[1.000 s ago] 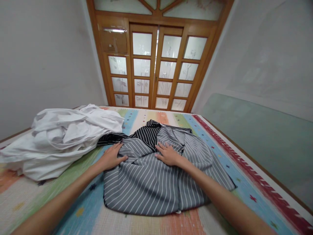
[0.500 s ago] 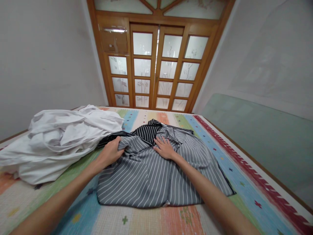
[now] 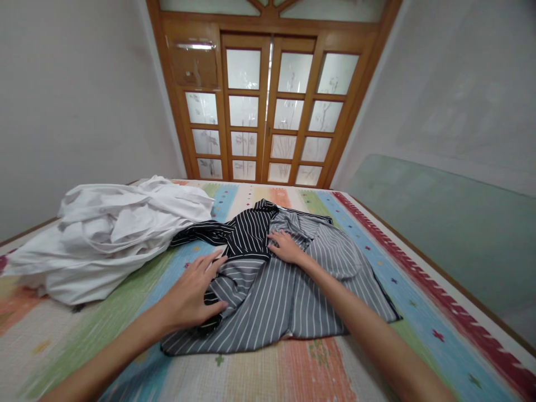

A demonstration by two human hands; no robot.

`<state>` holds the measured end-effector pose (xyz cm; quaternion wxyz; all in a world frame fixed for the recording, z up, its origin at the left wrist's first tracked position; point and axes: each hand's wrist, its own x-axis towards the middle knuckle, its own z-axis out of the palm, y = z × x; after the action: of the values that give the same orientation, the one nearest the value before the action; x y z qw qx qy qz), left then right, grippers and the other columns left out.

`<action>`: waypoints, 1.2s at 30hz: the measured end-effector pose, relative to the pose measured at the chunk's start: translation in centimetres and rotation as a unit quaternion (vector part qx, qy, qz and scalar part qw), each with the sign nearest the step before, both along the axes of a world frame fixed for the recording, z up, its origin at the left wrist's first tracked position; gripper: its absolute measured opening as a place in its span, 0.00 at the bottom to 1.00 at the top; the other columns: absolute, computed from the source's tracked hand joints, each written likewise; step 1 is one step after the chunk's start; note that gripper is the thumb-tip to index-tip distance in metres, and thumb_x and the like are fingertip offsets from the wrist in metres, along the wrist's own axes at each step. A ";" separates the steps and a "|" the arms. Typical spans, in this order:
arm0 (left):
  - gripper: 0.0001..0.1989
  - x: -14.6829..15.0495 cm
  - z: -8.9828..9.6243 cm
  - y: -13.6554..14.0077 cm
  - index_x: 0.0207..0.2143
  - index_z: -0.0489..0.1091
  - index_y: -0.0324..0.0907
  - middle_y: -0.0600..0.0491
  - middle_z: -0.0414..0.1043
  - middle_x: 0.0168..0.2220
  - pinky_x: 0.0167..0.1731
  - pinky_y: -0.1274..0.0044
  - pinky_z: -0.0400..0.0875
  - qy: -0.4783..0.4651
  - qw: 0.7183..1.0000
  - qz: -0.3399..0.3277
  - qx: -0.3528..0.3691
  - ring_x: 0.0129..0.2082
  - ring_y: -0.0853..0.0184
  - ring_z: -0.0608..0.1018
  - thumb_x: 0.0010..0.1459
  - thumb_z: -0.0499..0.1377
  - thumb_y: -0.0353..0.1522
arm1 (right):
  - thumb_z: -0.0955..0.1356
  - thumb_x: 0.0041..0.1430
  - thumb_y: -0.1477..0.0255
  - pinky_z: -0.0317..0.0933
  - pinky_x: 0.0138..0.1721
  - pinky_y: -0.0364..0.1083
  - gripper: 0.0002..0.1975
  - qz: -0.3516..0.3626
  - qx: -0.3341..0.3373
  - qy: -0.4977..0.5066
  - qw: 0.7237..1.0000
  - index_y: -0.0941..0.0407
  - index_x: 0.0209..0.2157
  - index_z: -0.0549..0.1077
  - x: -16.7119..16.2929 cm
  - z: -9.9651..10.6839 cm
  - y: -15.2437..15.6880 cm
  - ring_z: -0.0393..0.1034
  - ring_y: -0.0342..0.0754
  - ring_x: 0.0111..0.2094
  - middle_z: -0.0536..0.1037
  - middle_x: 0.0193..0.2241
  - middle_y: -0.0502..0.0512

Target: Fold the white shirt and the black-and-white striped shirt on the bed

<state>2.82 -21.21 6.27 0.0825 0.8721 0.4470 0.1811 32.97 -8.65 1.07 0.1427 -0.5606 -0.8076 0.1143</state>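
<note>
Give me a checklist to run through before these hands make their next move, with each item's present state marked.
1. Right hand on the striped garment: ok, it rests on the gray fabric.
2. Left hand closed on the garment: not ok, its thumb and fingers are spread apart at the left side.
3. Garment smooth: not ok, it is bunched and creased between the hands.
4. Garment on the patterned cover: ok.
5. Black striped strip free of the white cloth: cannot tell, its far end meets the cloth's edge.
</note>
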 end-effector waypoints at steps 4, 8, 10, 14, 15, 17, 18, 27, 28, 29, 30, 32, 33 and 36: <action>0.45 -0.5 -1.1 0.3 0.65 0.47 0.40 0.39 0.56 0.64 0.56 0.59 0.63 -0.048 0.992 0.068 -0.097 0.59 0.50 0.66 0.49 0.64 0.40 | 0.65 0.54 0.77 0.42 0.64 0.61 0.21 0.042 0.026 0.065 0.997 0.59 0.51 0.74 -0.1 1.0 -1.1 0.59 0.57 0.61 0.71 0.56 0.63; 0.37 0.6 -0.5 0.3 0.61 0.53 0.43 0.44 0.64 0.58 0.50 0.66 0.70 -0.141 0.978 0.033 -0.148 0.47 0.60 0.75 0.49 0.59 0.31 | 0.63 0.57 0.76 0.52 0.60 0.57 0.15 0.109 0.002 0.196 0.975 0.56 0.42 0.78 -0.9 3.1 -3.2 0.66 0.54 0.55 0.77 0.49 0.58; 0.32 1.2 0.2 0.2 0.58 0.58 0.44 0.47 0.68 0.54 0.49 0.67 0.70 -0.168 0.977 -0.007 -0.130 0.44 0.63 0.76 0.49 0.55 0.26 | 0.64 0.60 0.70 0.59 0.55 0.54 0.13 0.146 -0.062 0.260 0.952 0.56 0.42 0.77 -1.4 4.2 -4.2 0.71 0.51 0.48 0.79 0.44 0.56; 0.27 2.1 1.4 -0.9 0.51 0.66 0.44 0.50 0.73 0.44 0.45 0.71 0.70 -0.130 0.971 -0.166 -0.115 0.42 0.65 0.75 0.50 0.47 0.19 | 0.63 0.63 0.59 0.62 0.49 0.50 0.18 0.187 -0.207 0.319 0.906 0.56 0.45 0.75 -2.2 5.4 -6.0 0.71 0.49 0.44 0.78 0.44 0.55; 0.27 2.3 1.7 -1.4 0.50 0.67 0.45 0.50 0.73 0.43 0.45 0.72 0.70 -0.102 0.965 -0.213 -0.116 0.43 0.65 0.75 0.50 0.47 0.18 | 0.63 0.64 0.58 0.62 0.48 0.50 0.19 0.188 -0.228 0.328 0.897 0.56 0.46 0.75 -2.3 5.5 -6.3 0.70 0.48 0.43 0.77 0.44 0.55; 0.27 2.6 2.2 -2.5 0.48 0.69 0.45 0.51 0.74 0.42 0.44 0.71 0.70 -0.046 0.950 -0.286 -0.117 0.43 0.64 0.74 0.49 0.47 0.16 | 0.62 0.65 0.56 0.62 0.45 0.49 0.21 0.182 -0.249 0.341 0.888 0.56 0.47 0.73 -2.3 5.6 -6.9 0.70 0.46 0.40 0.77 0.40 0.55; 0.27 2.8 2.5 -3.1 0.47 0.69 0.45 0.51 0.74 0.41 0.44 0.71 0.70 -0.027 0.943 -0.309 -0.120 0.42 0.63 0.74 0.48 0.48 0.16 | 0.62 0.65 0.55 0.62 0.44 0.48 0.21 0.183 -0.252 0.340 0.887 0.56 0.47 0.73 -2.2 5.6 -7.1 0.69 0.46 0.39 0.76 0.37 0.54; 0.09 2.0 4.6 -1.5 0.41 0.71 0.42 0.52 0.74 0.36 0.33 0.77 0.70 -0.147 0.973 -0.145 -0.099 0.33 0.68 0.75 0.61 0.53 0.32 | 0.70 0.58 0.61 0.60 0.29 0.41 0.27 0.274 -0.343 0.350 0.827 0.54 0.57 0.64 -2.0 4.4 -10.6 0.60 0.38 0.22 0.66 0.21 0.41; 0.10 1.8 4.4 -0.3 0.42 0.71 0.42 0.51 0.75 0.37 0.33 0.77 0.70 -0.144 0.981 -0.102 -0.079 0.33 0.67 0.75 0.62 0.52 0.34 | 0.71 0.57 0.62 0.62 0.31 0.42 0.31 0.270 -0.356 0.363 0.818 0.54 0.59 0.62 -2.2 4.4 -11.1 0.63 0.39 0.24 0.70 0.24 0.43; 0.11 1.8 4.1 1.0 0.43 0.70 0.41 0.51 0.75 0.38 0.33 0.76 0.71 -0.131 0.987 -0.065 -0.062 0.33 0.67 0.75 0.62 0.52 0.35 | 0.72 0.55 0.63 0.64 0.34 0.43 0.35 0.266 -0.363 0.371 0.812 0.53 0.61 0.59 -2.4 4.3 -11.7 0.68 0.41 0.28 0.75 0.29 0.46; 0.13 1.7 3.6 2.4 0.45 0.69 0.41 0.50 0.75 0.40 0.34 0.75 0.71 -0.110 0.992 -0.036 -0.044 0.32 0.67 0.75 0.61 0.53 0.35 | 0.74 0.52 0.65 0.65 0.38 0.45 0.40 0.267 -0.366 0.372 0.810 0.51 0.63 0.55 -2.6 4.3 -12.2 0.71 0.43 0.33 0.78 0.35 0.50; 0.18 1.7 2.4 5.3 0.51 0.66 0.39 0.47 0.72 0.47 0.40 0.72 0.72 -0.069 0.997 -0.011 -0.020 0.34 0.66 0.76 0.58 0.53 0.31 | 0.75 0.50 0.69 0.65 0.46 0.49 0.46 0.284 -0.354 0.352 0.818 0.50 0.65 0.51 -3.1 4.3 -13.0 0.73 0.46 0.42 0.78 0.47 0.57; 0.22 1.8 1.7 6.7 0.54 0.64 0.39 0.45 0.70 0.52 0.42 0.71 0.72 -0.046 0.999 -0.008 -0.011 0.38 0.65 0.77 0.56 0.52 0.29 | 0.75 0.50 0.71 0.65 0.48 0.50 0.44 0.297 -0.342 0.334 0.827 0.51 0.65 0.54 -3.4 4.3 -13.3 0.73 0.47 0.44 0.77 0.50 0.58; 0.30 1.9 -0.2 10.6 0.60 0.59 0.40 0.45 0.59 0.62 0.54 0.69 0.66 0.035 0.999 0.008 0.023 0.57 0.59 0.69 0.52 0.51 0.24 | 0.71 0.50 0.79 0.64 0.49 0.49 0.34 0.321 -0.293 0.286 0.854 0.53 0.59 0.65 -4.3 4.2 -14.0 0.74 0.48 0.46 0.78 0.49 0.58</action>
<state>4.68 -10.63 6.11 0.0451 0.8759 0.4524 0.1617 28.63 -22.65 5.23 0.1515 -0.2286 -0.7953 0.5406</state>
